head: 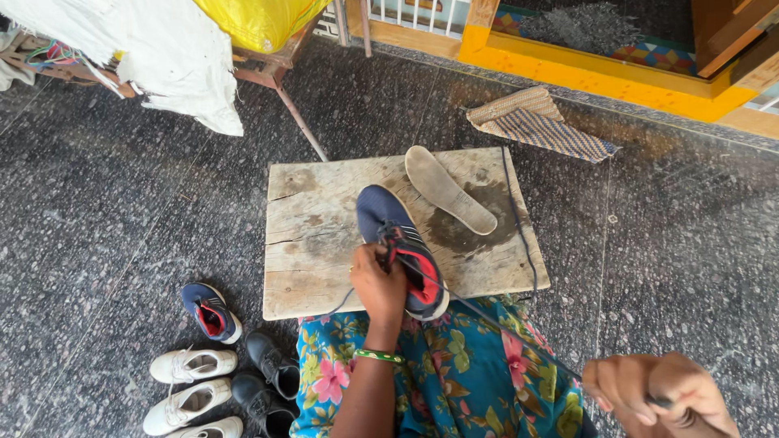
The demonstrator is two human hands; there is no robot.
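Gripping blue sneaker point(399, 247), left hand point(378, 284); right hand point(661, 393) apparently pulls lace point(519, 219).

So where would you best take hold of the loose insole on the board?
Probably the insole by its narrow middle, from above, pinching across its long edges. It lies flat and bare on the wooden board, angled from upper left to lower right, clear of the blue shoe.

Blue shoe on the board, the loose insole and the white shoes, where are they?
blue shoe point(381, 212), head view, on its dark blue toe.
insole point(448, 191), head view, on the middle of its grey top.
white shoes point(191, 388), head view, on the middle shoe's side.
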